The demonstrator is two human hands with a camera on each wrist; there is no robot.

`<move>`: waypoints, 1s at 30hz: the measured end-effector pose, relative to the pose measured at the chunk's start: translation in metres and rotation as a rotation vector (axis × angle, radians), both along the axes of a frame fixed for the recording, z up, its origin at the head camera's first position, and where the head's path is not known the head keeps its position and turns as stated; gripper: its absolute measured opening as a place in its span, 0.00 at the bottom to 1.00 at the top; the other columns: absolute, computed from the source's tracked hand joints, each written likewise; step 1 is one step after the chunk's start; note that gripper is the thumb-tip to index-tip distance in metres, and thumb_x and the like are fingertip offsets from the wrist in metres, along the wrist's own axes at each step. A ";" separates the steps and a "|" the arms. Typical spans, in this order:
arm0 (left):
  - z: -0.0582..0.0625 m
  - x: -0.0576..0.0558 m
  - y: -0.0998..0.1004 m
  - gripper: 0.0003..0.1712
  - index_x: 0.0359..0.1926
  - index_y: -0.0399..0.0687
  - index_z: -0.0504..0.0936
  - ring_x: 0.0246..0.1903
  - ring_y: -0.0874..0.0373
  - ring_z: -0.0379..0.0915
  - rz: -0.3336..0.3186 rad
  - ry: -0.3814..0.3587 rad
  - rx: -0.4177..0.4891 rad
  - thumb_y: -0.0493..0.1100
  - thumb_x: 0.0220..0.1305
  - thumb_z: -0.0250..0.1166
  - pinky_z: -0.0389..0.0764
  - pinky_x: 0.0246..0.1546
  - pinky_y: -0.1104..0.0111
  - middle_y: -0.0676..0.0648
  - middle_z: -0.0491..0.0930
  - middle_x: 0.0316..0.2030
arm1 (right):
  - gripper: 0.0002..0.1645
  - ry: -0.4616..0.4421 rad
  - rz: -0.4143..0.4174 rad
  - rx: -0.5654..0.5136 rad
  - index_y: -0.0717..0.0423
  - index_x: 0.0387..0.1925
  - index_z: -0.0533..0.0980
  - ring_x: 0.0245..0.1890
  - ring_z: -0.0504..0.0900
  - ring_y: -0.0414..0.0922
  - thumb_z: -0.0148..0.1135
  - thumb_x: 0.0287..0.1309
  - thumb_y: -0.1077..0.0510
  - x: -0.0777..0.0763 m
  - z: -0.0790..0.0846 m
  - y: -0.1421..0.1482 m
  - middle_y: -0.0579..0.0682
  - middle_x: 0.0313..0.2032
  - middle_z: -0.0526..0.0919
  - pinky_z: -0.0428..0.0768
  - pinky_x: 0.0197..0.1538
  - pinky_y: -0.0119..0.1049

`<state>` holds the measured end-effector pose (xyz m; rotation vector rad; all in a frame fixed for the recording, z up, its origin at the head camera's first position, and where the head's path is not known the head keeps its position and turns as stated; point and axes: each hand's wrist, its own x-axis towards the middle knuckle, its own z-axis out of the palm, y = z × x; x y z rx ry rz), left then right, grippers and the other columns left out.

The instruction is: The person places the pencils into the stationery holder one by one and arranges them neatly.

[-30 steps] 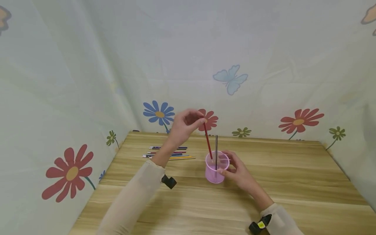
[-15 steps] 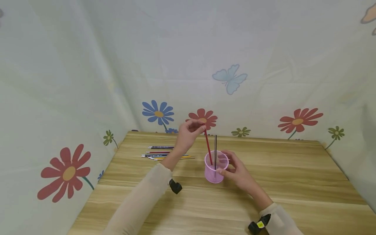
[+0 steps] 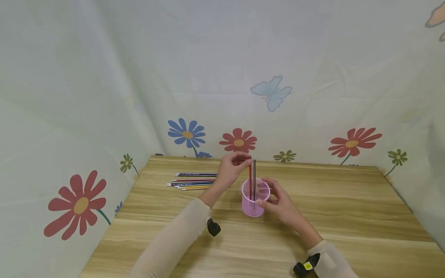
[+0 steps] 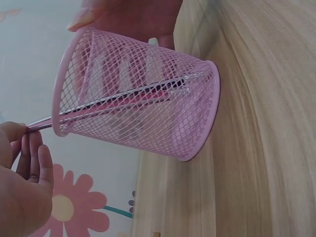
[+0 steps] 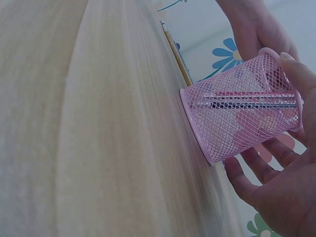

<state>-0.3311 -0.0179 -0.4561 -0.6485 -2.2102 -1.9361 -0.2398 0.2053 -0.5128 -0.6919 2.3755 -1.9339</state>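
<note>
A pink mesh pencil cup (image 3: 253, 208) stands upright on the wooden table. My right hand (image 3: 282, 204) grips it from the right, thumb at the near rim and fingers round the far side. Between thumb and fingertips, my left hand (image 3: 231, 170) pinches the top of a red pencil (image 3: 250, 177), whose lower part is inside the cup. Beside it a dark striped pencil (image 3: 254, 173) leans in the cup. Through the mesh in the left wrist view, the ends of the pencils (image 4: 163, 94) show just above the cup's bottom.
Left of the cup lies a loose row of several pencils (image 3: 191, 183), dark, red and yellow, partly behind my left hand. A flower-printed cloth (image 3: 313, 96) hangs behind the wooden table (image 3: 347, 208) and along its sides.
My left hand has come down and to the right, lowering the red pencil deeper into the cup; the pencil now stands nearly upright. The right hand has stayed on the cup.
</note>
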 end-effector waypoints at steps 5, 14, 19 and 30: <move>-0.005 0.001 0.004 0.11 0.52 0.50 0.88 0.43 0.56 0.85 -0.001 -0.010 -0.018 0.45 0.71 0.73 0.86 0.49 0.66 0.51 0.88 0.43 | 0.43 -0.008 0.000 0.002 0.51 0.77 0.63 0.69 0.73 0.65 0.73 0.66 0.60 0.000 0.000 0.000 0.62 0.71 0.71 0.78 0.65 0.60; -0.011 0.004 0.009 0.11 0.52 0.50 0.88 0.42 0.56 0.84 0.010 -0.013 -0.038 0.44 0.72 0.72 0.86 0.49 0.65 0.51 0.88 0.43 | 0.43 0.011 0.004 -0.005 0.51 0.77 0.64 0.67 0.73 0.66 0.73 0.66 0.61 0.002 0.001 -0.002 0.64 0.70 0.72 0.78 0.64 0.61; -0.010 0.004 0.010 0.11 0.53 0.50 0.87 0.43 0.56 0.84 0.002 -0.010 -0.042 0.43 0.72 0.72 0.86 0.50 0.65 0.50 0.88 0.43 | 0.43 0.015 -0.006 -0.008 0.51 0.76 0.64 0.67 0.74 0.66 0.74 0.65 0.61 0.001 0.000 -0.002 0.65 0.69 0.73 0.79 0.64 0.60; -0.008 0.005 0.001 0.13 0.53 0.48 0.87 0.43 0.57 0.85 -0.018 -0.024 -0.117 0.45 0.71 0.73 0.86 0.50 0.66 0.51 0.88 0.45 | 0.43 0.026 0.000 -0.018 0.52 0.77 0.64 0.66 0.74 0.67 0.73 0.66 0.62 0.000 -0.001 0.000 0.68 0.68 0.72 0.79 0.63 0.62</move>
